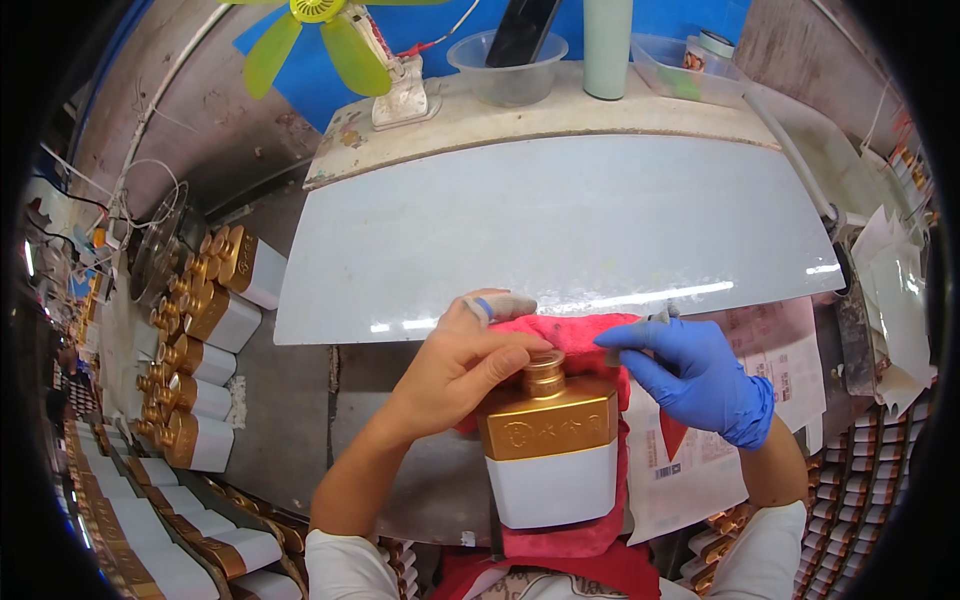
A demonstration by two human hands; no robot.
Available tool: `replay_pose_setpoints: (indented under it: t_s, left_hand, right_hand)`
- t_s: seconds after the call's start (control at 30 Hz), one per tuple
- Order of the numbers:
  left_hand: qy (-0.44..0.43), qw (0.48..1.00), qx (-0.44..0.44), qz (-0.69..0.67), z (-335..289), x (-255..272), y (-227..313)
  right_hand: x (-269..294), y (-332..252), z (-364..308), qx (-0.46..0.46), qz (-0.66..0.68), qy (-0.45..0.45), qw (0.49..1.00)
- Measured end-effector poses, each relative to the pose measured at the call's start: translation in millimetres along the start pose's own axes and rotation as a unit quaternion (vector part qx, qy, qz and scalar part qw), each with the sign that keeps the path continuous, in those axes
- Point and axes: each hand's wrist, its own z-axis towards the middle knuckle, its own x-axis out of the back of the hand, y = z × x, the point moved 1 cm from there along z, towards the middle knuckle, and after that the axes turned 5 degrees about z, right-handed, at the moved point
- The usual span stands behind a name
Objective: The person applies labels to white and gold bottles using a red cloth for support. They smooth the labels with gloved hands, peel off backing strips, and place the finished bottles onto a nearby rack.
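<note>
A flask-shaped bottle (548, 440), white below with a gold shoulder and neck, stands in front of me on a pink cloth (570, 540). My left hand (462, 350) is bare, with a grey fabric cover and blue band on one finger. Its fingers stretch out over the left side of the bottle's neck. To the right of the neck, by the cloth's edge, is my right hand (680, 365) in a blue glove with grey fingertip covers. Its thumb and fingers are drawn together; what they hold, if anything, is too small to make out.
A grey-white board (560, 230) slopes behind the cloth. Several gold-and-white bottles (205, 400) stand at the left, more in rows at both lower sides. Printed paper (770, 380) lies at the right. A green fan (330, 40), plastic tub (510, 75) and pale green cylinder (606, 50) line the back.
</note>
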Motion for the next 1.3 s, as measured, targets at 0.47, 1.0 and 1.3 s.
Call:
replay_pose_setpoints:
  t_s: [0.47,1.0,1.3]
  left_hand:
    - [-0.057,0.991,-0.014,0.118,1.7,2.8,10.0]
    - [-0.09,0.992,-0.041,0.082,4.7,14.2,-10.4]
    - [-0.059,0.991,-0.069,0.097,3.7,10.6,-8.5]
  right_hand:
    - [1.7,1.9,0.8,0.003,0.001,-0.005,1.0]
    - [-3.7,3.4,2.3,0.021,-0.012,0.008,1.0]
    - [-7.0,0.5,4.5,0.007,-0.015,0.012,1.0]
